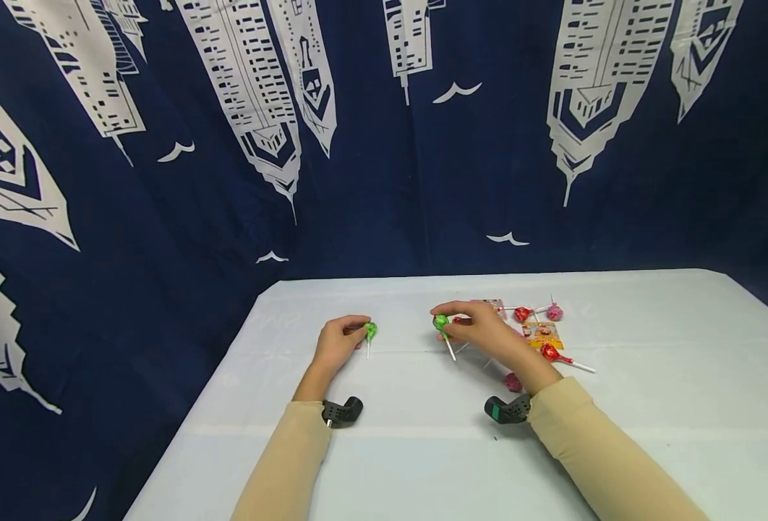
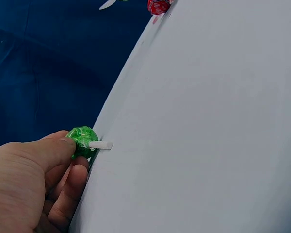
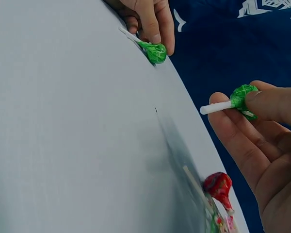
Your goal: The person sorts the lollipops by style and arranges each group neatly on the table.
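Note:
My left hand (image 1: 340, 343) pinches a green-wrapped lollipop (image 2: 81, 141) by its head between thumb and finger, low over the left part of the white table. Its white stick points toward me in the head view. A second green lollipop (image 3: 243, 99) is pinched by the head in my right hand (image 1: 484, 333), with its stick slanting down. This hand is held above the near-left side of a loose group of candies and hides some of them. In the right wrist view, a red lollipop (image 3: 217, 185) lies on the table below the right hand.
Around the right forearm lie another red lollipop (image 1: 551, 353), a pink lollipop (image 1: 555, 312), a dark pink one (image 1: 513, 382) and an orange candy packet (image 1: 543, 334). The white table (image 1: 241, 463) ends at a dark blue curtain (image 1: 384, 217) with white building prints.

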Tool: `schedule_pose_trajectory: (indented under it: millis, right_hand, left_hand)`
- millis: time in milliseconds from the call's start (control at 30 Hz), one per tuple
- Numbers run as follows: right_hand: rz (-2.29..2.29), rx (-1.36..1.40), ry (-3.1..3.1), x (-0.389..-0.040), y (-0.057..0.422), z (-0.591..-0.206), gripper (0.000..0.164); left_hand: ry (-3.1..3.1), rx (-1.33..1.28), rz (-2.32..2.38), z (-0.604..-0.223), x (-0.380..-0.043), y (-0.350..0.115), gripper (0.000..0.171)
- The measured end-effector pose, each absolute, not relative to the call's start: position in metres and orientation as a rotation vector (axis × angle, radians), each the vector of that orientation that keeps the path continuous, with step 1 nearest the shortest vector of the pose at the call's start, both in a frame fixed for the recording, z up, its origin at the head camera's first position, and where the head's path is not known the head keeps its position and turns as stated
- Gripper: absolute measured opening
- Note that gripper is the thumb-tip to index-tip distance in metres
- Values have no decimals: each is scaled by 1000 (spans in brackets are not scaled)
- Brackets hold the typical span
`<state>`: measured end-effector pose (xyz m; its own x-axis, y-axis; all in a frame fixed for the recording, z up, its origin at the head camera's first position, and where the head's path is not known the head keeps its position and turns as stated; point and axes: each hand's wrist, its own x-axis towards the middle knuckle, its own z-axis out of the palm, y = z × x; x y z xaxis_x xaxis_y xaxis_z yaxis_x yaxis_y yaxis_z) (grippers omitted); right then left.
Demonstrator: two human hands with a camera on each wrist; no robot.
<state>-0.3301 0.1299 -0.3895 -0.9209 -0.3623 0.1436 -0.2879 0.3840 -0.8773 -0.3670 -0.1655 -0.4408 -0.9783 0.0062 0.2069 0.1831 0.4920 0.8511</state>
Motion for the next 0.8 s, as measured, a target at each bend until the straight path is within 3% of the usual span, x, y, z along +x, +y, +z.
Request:
schedule_pose_trajectory:
  millis: [800]
  right_hand:
    - [-1650, -611, 2596, -347, 67, -406, 32]
  left_hand:
    - [-2556, -168, -1494, -442, -367, -166, 23]
